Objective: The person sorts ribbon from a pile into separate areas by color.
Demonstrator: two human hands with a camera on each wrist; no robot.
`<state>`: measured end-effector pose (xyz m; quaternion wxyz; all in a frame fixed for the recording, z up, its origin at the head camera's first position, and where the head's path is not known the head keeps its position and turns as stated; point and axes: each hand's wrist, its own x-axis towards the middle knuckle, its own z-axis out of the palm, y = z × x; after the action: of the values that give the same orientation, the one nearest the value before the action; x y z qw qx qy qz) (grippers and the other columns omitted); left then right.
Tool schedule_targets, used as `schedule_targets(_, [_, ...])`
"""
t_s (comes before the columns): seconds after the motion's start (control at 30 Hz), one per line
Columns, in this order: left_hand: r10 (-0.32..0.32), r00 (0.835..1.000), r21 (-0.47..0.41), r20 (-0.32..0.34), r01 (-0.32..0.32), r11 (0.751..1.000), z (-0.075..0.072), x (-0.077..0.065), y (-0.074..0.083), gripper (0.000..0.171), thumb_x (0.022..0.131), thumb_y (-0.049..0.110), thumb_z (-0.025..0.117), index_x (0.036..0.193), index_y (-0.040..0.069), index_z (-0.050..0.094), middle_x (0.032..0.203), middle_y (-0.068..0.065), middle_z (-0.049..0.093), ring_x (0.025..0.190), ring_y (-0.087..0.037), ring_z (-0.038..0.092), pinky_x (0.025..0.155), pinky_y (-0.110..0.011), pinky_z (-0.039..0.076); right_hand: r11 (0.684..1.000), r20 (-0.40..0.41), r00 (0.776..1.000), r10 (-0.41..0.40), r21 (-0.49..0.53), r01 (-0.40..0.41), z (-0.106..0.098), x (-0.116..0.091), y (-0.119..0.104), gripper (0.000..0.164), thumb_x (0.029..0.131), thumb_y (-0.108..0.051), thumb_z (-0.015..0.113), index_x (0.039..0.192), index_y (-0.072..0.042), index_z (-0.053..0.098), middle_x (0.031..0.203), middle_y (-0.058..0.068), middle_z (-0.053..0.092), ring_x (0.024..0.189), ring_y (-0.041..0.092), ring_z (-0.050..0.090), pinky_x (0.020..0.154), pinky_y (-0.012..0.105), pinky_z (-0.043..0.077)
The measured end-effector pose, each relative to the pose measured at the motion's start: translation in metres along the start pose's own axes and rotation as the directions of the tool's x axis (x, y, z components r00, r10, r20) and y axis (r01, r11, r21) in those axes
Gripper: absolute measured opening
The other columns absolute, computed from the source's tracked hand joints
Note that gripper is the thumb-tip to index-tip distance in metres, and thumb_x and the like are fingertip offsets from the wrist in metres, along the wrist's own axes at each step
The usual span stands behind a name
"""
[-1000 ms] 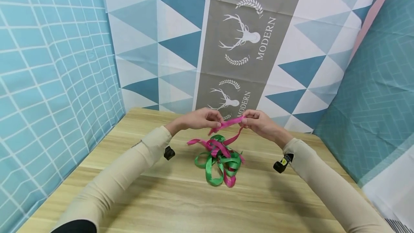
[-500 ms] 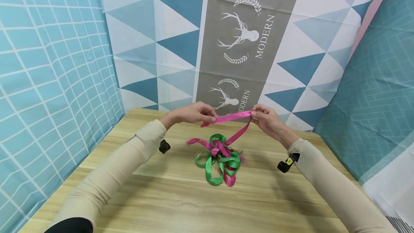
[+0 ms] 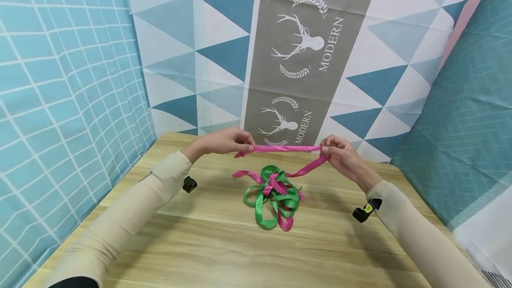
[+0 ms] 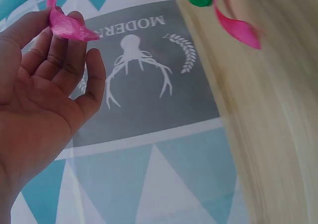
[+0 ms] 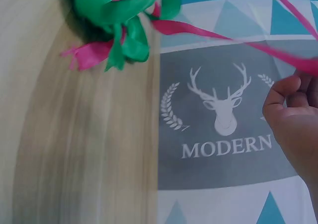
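Note:
A pink ribbon (image 3: 286, 149) is stretched level between my two hands above the far part of the table. My left hand (image 3: 227, 141) pinches it near one end, and a short tail (image 4: 69, 27) hangs past the fingers in the left wrist view. My right hand (image 3: 343, 156) pinches the ribbon further along between thumb and fingers. From there the pink ribbon slopes down to a loose tangle of green ribbon (image 3: 266, 222) and pink loops on the table. Green loops and a frayed pink end (image 5: 89, 55) show in the right wrist view.
The wood-grain table (image 3: 240, 259) ends just behind the ribbons at a patterned cloth backdrop (image 3: 224, 57) with deer heads. A blue checked cloth (image 3: 60, 101) borders the left side, a teal cloth (image 3: 460, 146) the right.
My hands have moved apart, the left going left and the right going right. The pink span between them has grown longer and straightened; the tangle stays in place.

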<state>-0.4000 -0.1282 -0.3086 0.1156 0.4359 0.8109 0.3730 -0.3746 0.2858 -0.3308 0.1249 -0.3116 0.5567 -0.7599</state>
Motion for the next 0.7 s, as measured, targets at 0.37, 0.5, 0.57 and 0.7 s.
schedule_targets(0.37, [-0.036, 0.999, 0.055, -0.022, 0.037, 0.998, -0.003, -0.021, -0.006, 0.018, 0.106, 0.025, 0.06, 0.106, 0.009, 0.068, 0.084, -0.02, 0.061, 0.061, -0.019, 0.044, 0.059, -0.032, 0.039, 0.974, -0.009, 0.998, 0.067, -0.217, -0.067, -0.017, -0.025, -0.002, 0.017, 0.098, 0.017, 0.051, 0.099, 0.001, 0.058, 0.099, 0.01, 0.056, 0.091, 0.021, 0.051, 0.081, 0.03, 0.051])
schedule_targets(0.5, [-0.037, 0.998, 0.065, -0.042, 0.04, 0.997, -0.006, -0.029, -0.012, 0.017, 0.105, 0.026, 0.061, 0.104, 0.011, 0.069, 0.085, -0.019, 0.063, 0.061, -0.017, 0.043, 0.06, -0.033, 0.039, 0.929, -0.02, 0.992, 0.126, -0.349, -0.125, -0.016, -0.029, -0.008, 0.009, 0.098, 0.009, 0.06, 0.106, 0.006, 0.058, 0.103, 0.013, 0.057, 0.09, 0.023, 0.054, 0.081, 0.032, 0.053])
schedule_targets(0.57, [-0.038, 0.998, 0.067, -0.052, 0.042, 0.997, -0.007, -0.033, -0.014, 0.016, 0.105, 0.026, 0.061, 0.104, 0.013, 0.069, 0.084, -0.014, 0.064, 0.062, -0.017, 0.044, 0.062, -0.034, 0.04, 0.861, -0.025, 0.985, 0.17, -0.483, -0.161, -0.014, -0.032, -0.012, 0.014, 0.098, 0.001, 0.066, 0.11, 0.006, 0.061, 0.103, 0.017, 0.06, 0.088, 0.025, 0.058, 0.081, 0.033, 0.054])
schedule_targets(0.7, [-0.057, 0.995, 0.071, -0.085, 0.063, 0.995, -0.009, -0.037, -0.018, 0.014, 0.105, 0.025, 0.061, 0.105, 0.014, 0.07, 0.085, -0.009, 0.066, 0.067, -0.019, 0.048, 0.066, -0.035, 0.042, 0.672, -0.044, 0.971, 0.236, -0.714, -0.196, -0.008, -0.036, -0.017, 0.024, 0.096, -0.016, 0.074, 0.115, -0.004, 0.068, 0.098, 0.02, 0.068, 0.082, 0.03, 0.065, 0.081, 0.037, 0.056])
